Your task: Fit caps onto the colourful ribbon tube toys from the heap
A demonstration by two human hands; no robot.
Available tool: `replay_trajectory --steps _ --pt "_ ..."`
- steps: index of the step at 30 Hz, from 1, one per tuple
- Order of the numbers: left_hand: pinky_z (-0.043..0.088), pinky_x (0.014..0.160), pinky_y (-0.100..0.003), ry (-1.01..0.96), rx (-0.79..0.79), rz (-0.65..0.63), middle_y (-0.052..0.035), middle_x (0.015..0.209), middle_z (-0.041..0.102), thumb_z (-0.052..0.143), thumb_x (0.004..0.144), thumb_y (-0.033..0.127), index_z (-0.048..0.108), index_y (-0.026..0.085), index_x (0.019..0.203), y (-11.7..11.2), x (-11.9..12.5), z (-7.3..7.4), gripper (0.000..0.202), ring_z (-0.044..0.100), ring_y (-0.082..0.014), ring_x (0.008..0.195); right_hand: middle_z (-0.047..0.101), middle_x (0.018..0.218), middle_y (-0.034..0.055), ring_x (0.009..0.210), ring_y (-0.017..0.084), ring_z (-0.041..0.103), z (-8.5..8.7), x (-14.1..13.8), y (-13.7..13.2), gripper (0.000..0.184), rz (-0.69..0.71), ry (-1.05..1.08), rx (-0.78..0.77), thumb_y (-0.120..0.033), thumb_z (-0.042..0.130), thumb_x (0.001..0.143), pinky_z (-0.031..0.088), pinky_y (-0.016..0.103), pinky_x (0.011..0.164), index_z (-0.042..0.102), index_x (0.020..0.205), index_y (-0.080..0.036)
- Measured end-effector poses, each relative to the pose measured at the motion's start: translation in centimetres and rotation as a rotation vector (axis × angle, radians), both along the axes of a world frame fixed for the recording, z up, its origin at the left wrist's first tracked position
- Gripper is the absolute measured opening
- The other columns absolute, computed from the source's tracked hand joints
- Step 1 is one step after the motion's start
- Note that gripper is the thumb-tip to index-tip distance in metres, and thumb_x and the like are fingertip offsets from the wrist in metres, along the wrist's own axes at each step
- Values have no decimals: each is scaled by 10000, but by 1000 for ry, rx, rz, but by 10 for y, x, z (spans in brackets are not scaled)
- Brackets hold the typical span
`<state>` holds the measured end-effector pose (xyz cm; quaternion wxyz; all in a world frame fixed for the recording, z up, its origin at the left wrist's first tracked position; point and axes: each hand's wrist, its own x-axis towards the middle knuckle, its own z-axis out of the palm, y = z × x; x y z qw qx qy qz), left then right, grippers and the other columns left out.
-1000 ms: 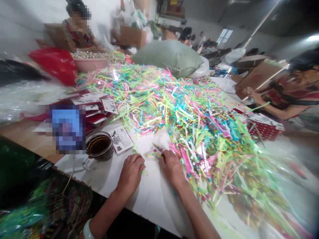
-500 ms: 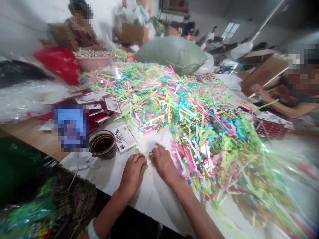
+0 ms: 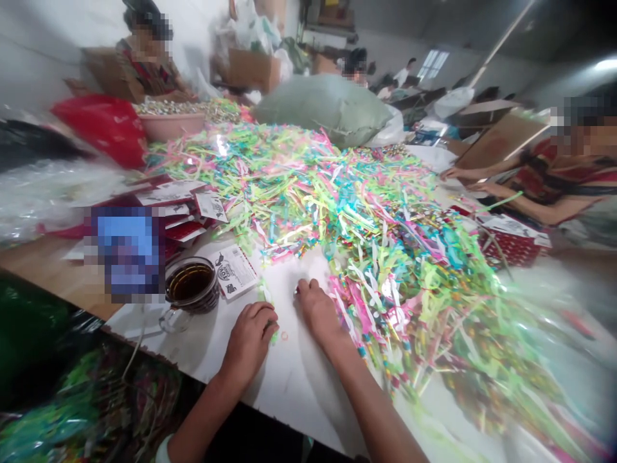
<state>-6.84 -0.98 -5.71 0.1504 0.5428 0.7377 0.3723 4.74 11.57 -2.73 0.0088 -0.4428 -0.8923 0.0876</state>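
Observation:
My left hand (image 3: 250,335) rests on the white table board (image 3: 289,386) with its fingers curled. A pale green plastic strip (image 3: 265,292) shows above those fingers, and a bit of green shows below them. To the right, my right hand (image 3: 318,314) is closed in a pinch. A tiny pale tip (image 3: 296,290) shows at its fingers, but the rest is hidden. A small orange ring (image 3: 284,335) lies on the board between my hands. Right of my right hand spreads a big pile of colourful plastic streamers on striped sticks (image 3: 357,206).
On the left stand a glass mug of dark drink (image 3: 190,283), a printed card (image 3: 236,273) and a blurred-out screen (image 3: 128,251). A pink basin (image 3: 173,125), a red bag (image 3: 103,125) and a grey-green sack (image 3: 321,106) lie farther back. Co-workers sit at the left and right.
My hands have moved apart slightly, and the striped piece between them no longer shows there. The view has shifted a little; the right co-worker's hands have moved left.

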Motion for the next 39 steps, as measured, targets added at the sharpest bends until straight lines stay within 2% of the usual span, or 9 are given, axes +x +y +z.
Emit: replay_trajectory --steps 4,9,12,16,20,25,29,33,39 --pt "456 911 -388 -21 76 139 -79 1109 552 456 892 254 544 209 1036 -8 -3 0 174 540 -221 1054 634 986 43 878 156 628 2 19 -6 244 70 73 -68 -175 363 923 411 230 700 518 1099 -242" --pt "479 835 -446 85 -49 255 -98 970 558 445 897 345 554 169 999 -7 -3 4 231 564 -272 941 666 959 128 864 225 657 -1 16 -2 282 -215 78 -114 -344 390 930 436 281 679 499 1082 -132" --pt "485 811 -451 93 -86 246 -105 972 555 430 896 312 552 163 1010 -3 1 6 223 565 -274 908 667 908 177 827 280 667 -3 -2 2 321 -250 32 -117 -380 478 885 441 311 640 527 1017 -91" --pt "480 821 -426 -14 -52 247 -91 982 565 412 896 288 545 181 1003 -9 2 5 202 574 -246 904 641 1014 175 915 241 645 2 -5 -5 197 -187 50 -100 -238 405 915 447 295 711 525 1009 -113" --pt "473 825 -397 -138 2 244 -75 964 585 423 886 319 566 197 972 -20 -2 2 207 576 -226 908 658 968 72 880 174 642 2 11 -31 208 -52 209 -175 -204 378 926 446 247 712 467 1111 -175" --pt "452 828 -397 -168 -23 234 -69 924 617 442 866 356 599 201 937 -22 -1 5 232 582 -230 888 634 923 80 835 207 627 -7 16 -56 104 -25 179 -205 -195 462 876 441 275 698 540 936 -159" --pt "473 655 -338 -489 -177 189 -47 761 651 465 845 475 614 192 886 -20 7 14 322 615 -217 719 614 898 64 820 183 604 -8 26 -57 133 23 357 -218 -207 427 893 438 267 713 530 966 -165" --pt "464 640 -275 -970 -136 57 -56 782 687 577 784 469 655 156 891 -12 21 26 340 625 -194 749 597 890 35 803 150 579 -6 46 -60 131 136 602 -349 -265 426 903 442 249 716 524 961 -200" --pt "417 588 -244 -1123 -79 247 -34 670 675 713 676 415 691 135 797 -3 39 26 306 602 -158 643 579 794 -4 644 111 551 -12 68 -69 261 -110 825 -726 -440 456 886 465 226 612 525 1006 -219"
